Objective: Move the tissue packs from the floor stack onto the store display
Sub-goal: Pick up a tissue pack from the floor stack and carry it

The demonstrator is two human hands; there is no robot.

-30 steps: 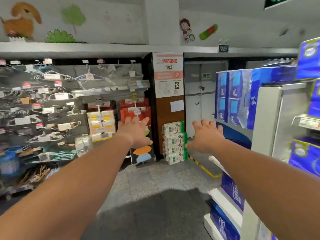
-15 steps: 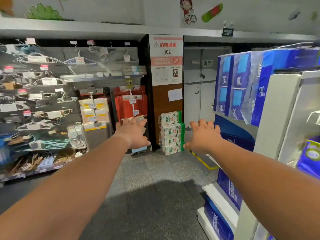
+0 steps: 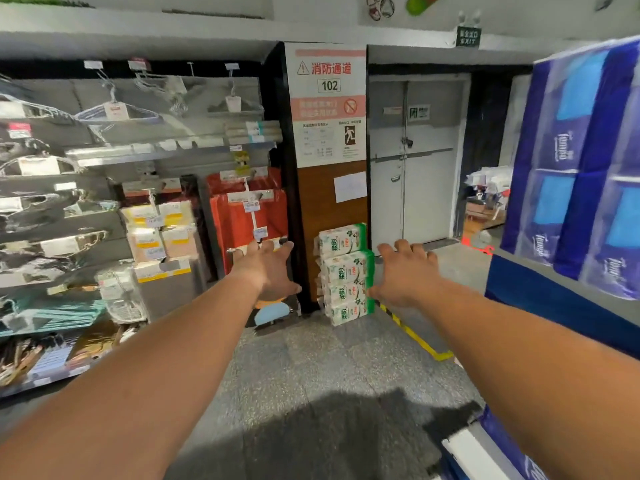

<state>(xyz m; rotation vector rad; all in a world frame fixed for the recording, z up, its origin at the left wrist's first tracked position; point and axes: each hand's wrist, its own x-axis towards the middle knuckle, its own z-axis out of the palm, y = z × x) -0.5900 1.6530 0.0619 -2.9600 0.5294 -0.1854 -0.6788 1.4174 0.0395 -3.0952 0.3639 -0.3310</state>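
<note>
Tissue packs [image 3: 344, 273] (stacked) seemingly between hands.

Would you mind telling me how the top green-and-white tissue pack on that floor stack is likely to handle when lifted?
The top tissue pack looks film-wrapped, so probably light, squashy and a bit slippery. It sits slightly askew on the floor stack, so it should lift off freely, though the packs beneath might shift. Both hands, left hand and right hand, are spread open.

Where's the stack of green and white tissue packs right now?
The stack of green and white tissue packs stands on the floor at centre of the head view, against the brown wooden pillar, just left of the grey double door.
</note>
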